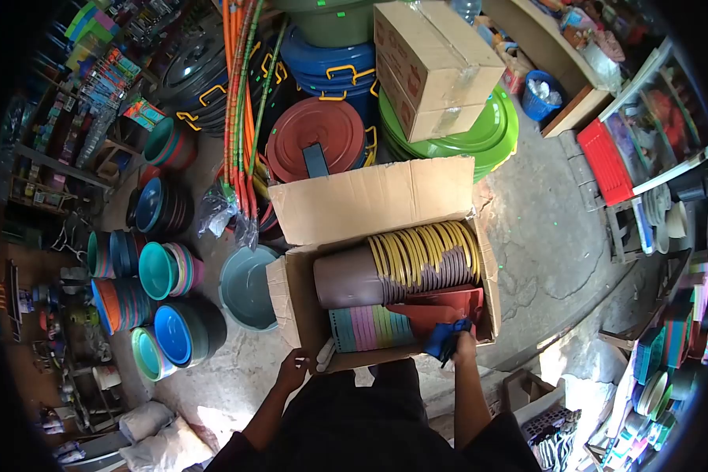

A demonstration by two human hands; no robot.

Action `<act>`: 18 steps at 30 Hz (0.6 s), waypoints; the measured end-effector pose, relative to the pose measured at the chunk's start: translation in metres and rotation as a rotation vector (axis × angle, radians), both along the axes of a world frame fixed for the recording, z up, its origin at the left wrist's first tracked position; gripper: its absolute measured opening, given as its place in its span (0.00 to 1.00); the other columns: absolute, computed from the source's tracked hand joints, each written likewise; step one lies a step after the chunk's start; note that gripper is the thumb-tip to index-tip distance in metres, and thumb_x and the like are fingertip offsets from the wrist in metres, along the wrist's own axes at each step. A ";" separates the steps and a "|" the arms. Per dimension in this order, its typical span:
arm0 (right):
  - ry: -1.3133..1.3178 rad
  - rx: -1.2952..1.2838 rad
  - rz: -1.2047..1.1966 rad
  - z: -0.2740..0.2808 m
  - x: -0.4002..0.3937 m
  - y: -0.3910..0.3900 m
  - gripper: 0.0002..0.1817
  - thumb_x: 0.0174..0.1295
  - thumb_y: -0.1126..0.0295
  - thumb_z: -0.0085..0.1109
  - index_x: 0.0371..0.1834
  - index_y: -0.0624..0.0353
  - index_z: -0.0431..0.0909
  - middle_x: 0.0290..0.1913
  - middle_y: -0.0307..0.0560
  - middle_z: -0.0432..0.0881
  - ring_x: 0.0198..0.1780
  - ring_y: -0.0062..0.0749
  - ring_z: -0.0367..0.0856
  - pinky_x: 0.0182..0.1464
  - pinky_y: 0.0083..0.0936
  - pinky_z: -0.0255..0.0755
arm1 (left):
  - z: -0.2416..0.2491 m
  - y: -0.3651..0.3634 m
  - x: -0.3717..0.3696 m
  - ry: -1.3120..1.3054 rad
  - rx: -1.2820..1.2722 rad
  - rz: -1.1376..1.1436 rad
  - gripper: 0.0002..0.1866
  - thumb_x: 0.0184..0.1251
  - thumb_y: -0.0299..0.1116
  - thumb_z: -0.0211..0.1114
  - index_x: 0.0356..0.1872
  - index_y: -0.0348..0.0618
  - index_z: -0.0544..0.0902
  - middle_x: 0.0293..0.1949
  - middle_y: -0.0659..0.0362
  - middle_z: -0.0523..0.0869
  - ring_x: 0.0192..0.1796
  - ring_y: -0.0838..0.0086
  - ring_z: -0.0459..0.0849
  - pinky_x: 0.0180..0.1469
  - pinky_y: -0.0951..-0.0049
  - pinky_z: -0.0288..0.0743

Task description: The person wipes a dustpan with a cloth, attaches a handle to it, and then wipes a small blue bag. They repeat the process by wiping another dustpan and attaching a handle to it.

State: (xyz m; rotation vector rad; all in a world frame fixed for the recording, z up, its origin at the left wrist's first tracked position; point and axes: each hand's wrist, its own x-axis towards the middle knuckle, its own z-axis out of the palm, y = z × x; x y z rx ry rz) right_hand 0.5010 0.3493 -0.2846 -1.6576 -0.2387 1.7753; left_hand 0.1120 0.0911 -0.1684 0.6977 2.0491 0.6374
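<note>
An open cardboard box point(370, 193) stands in front of me. Inside it lies a stack of brown pots with yellow rims point(346, 277), and nearer to me a row of pastel-coloured plastic ware point(370, 326). Dark red plastic pieces point(440, 307) fill the box's right part. My right hand point(465, 348) is closed on a crumpled blue and black bundle point(446, 338), whose kind I cannot make out, over the near right corner. Beside the near left corner is my left hand point(293, 370), fingers loosely bent and holding nothing visible. White rolled pieces point(325, 354) stick up in that corner.
A grey-blue basin point(248, 287) stands left of the box, with stacked coloured tubs point(185, 334) farther left. Behind are a red lidded bin point(315, 138), bundled striped poles point(240, 102) and a closed carton point(436, 71) on green lids point(492, 134). Shelves of goods line both sides.
</note>
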 end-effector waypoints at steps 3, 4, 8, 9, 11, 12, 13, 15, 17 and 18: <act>-0.143 0.305 0.141 0.064 -0.049 -0.033 0.11 0.48 0.79 0.51 0.34 0.55 0.79 0.28 0.34 0.77 0.29 0.23 0.76 0.34 0.23 0.74 | 0.011 0.021 -0.004 -0.073 0.024 -0.057 0.15 0.70 0.32 0.60 0.55 0.40 0.76 0.47 0.53 0.85 0.48 0.67 0.84 0.52 0.68 0.76; -0.319 0.375 0.232 0.059 -0.060 -0.048 0.12 0.47 0.78 0.52 0.35 0.55 0.79 0.29 0.37 0.80 0.30 0.27 0.78 0.36 0.25 0.75 | 0.015 0.029 -0.005 -0.083 0.045 -0.069 0.15 0.70 0.32 0.60 0.55 0.40 0.76 0.47 0.53 0.85 0.48 0.67 0.84 0.52 0.68 0.76; -0.845 0.572 0.692 0.134 -0.126 -0.094 0.17 0.46 0.74 0.58 0.42 0.51 0.80 0.33 0.51 0.85 0.37 0.47 0.85 0.45 0.38 0.78 | 0.026 0.060 -0.011 -0.229 0.359 -0.243 0.19 0.70 0.34 0.62 0.58 0.39 0.73 0.51 0.52 0.82 0.53 0.65 0.82 0.56 0.66 0.75; -0.876 0.597 0.780 0.160 -0.145 -0.103 0.17 0.46 0.74 0.59 0.42 0.49 0.79 0.34 0.54 0.84 0.39 0.51 0.84 0.46 0.42 0.77 | 0.027 0.065 -0.011 -0.284 0.403 -0.281 0.22 0.69 0.36 0.64 0.59 0.39 0.72 0.54 0.51 0.80 0.57 0.63 0.81 0.58 0.65 0.74; -0.925 0.672 0.977 0.175 -0.173 -0.124 0.18 0.45 0.71 0.62 0.43 0.46 0.78 0.36 0.54 0.85 0.41 0.56 0.83 0.46 0.48 0.76 | 0.031 0.074 -0.010 -0.289 0.412 -0.314 0.26 0.68 0.39 0.65 0.63 0.40 0.69 0.56 0.49 0.79 0.58 0.62 0.80 0.59 0.65 0.73; -0.950 0.719 1.078 0.181 -0.184 -0.136 0.18 0.45 0.69 0.64 0.43 0.45 0.79 0.36 0.53 0.85 0.40 0.54 0.84 0.45 0.46 0.77 | 0.034 0.076 -0.010 -0.284 0.407 -0.331 0.31 0.68 0.42 0.66 0.66 0.41 0.65 0.58 0.48 0.77 0.59 0.61 0.79 0.59 0.64 0.73; -0.974 0.764 1.180 0.191 -0.197 -0.148 0.19 0.46 0.67 0.66 0.44 0.44 0.79 0.35 0.52 0.86 0.39 0.52 0.85 0.43 0.44 0.78 | 0.039 0.078 -0.010 -0.291 0.417 -0.347 0.31 0.68 0.42 0.66 0.66 0.41 0.65 0.58 0.48 0.77 0.59 0.61 0.79 0.59 0.64 0.73; -1.020 0.784 1.343 0.211 -0.224 -0.175 0.18 0.48 0.65 0.66 0.45 0.43 0.79 0.35 0.50 0.86 0.39 0.48 0.86 0.43 0.43 0.79 | 0.049 0.074 -0.010 -0.403 0.349 -0.209 0.38 0.67 0.46 0.67 0.70 0.41 0.58 0.60 0.44 0.75 0.60 0.61 0.78 0.61 0.64 0.72; -1.005 0.800 1.468 0.226 -0.249 -0.204 0.17 0.50 0.66 0.63 0.46 0.42 0.79 0.35 0.49 0.86 0.39 0.46 0.86 0.43 0.42 0.79 | 0.037 0.058 -0.018 -0.503 0.369 -0.170 0.43 0.64 0.50 0.68 0.71 0.38 0.56 0.62 0.43 0.73 0.61 0.62 0.76 0.62 0.64 0.70; -0.968 0.836 1.502 0.230 -0.259 -0.219 0.16 0.51 0.67 0.62 0.46 0.42 0.79 0.35 0.49 0.86 0.39 0.46 0.87 0.43 0.42 0.79 | 0.038 0.046 -0.021 -0.460 0.389 -0.167 0.45 0.63 0.50 0.70 0.71 0.37 0.54 0.62 0.43 0.72 0.62 0.62 0.75 0.63 0.64 0.70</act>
